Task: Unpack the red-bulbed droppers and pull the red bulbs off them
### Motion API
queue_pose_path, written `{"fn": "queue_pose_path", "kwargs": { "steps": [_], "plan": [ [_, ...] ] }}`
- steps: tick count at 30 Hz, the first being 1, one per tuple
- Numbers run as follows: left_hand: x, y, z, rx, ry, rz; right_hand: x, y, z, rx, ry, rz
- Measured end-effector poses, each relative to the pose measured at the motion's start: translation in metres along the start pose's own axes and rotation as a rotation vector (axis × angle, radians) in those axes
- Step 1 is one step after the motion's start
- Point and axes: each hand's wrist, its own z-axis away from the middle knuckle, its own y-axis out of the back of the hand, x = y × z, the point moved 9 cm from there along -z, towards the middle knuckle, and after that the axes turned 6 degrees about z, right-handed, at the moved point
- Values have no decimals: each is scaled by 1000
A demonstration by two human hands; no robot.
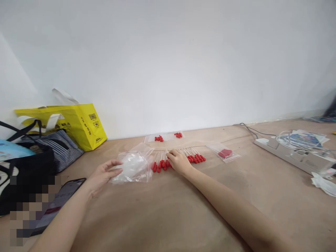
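Observation:
Thin pale sticks with red tips [196, 158] lie side by side on the brown table, tips toward me. My right hand [180, 161] reaches down over the middle of this row. Its fingers are bent together on the sticks; how many they pinch is hidden. To the left, a loose pile of clear plastic zip bags [132, 166] lies flat. At the pile's left edge is my left hand [105, 173], thumb and fingers apart; whether they touch the plastic I cannot tell.
Clear bags holding red-tipped sticks lie at the wall [164, 137] and at right [224, 153]. A phone [61, 201], a striped bag [64, 148] and a yellow bag [90, 129] stand or lie left. A corded power strip [283, 152] and papers [306, 138] are right.

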Motion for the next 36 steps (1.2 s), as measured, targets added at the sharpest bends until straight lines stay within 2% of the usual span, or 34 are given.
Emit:
{"fn": "queue_pose_path", "kwargs": {
  "steps": [3, 5, 7, 10, 14, 19, 22, 26, 28, 30, 33, 36],
  "plan": [
    [-17, 31, -14, 186, -36, -106, -5, -1, 0, -37, 8, 12],
    [-24, 36, -20, 231, -74, -352, -7, -1, 0, -54, 5, 21],
    [-26, 34, -22, 260, -104, -500, -8, -1, 0, -65, -1, 30],
    [-19, 20, -18, 281, -188, -642, -7, 0, 1, -72, -42, 35],
    [-8, -10, -6, 255, -258, -822, 5, 2, 4, -64, -191, -3],
    [-4, -34, 5, 198, -207, -1050, 16, 7, 12, -61, -311, -98],
    [-11, -45, 9, 121, -128, -1113, 30, 13, 20, -56, -377, -173],
    [-35, -59, 10, -48, 18, -1155, 79, 32, 43, 27, -498, -160],
    [-41, -58, 7, -59, 39, -1165, 118, 41, 62, 52, -612, -91],
    [-43, -54, 1, -45, 38, -1172, 162, 48, 85, 42, -784, 26],
    [-42, -51, -7, -42, 26, -1177, 223, 56, 123, -26, -1034, 172],
    [-41, -50, -11, -29, 12, -1177, 265, 52, 151, -161, -1201, 175]
  ]
}}
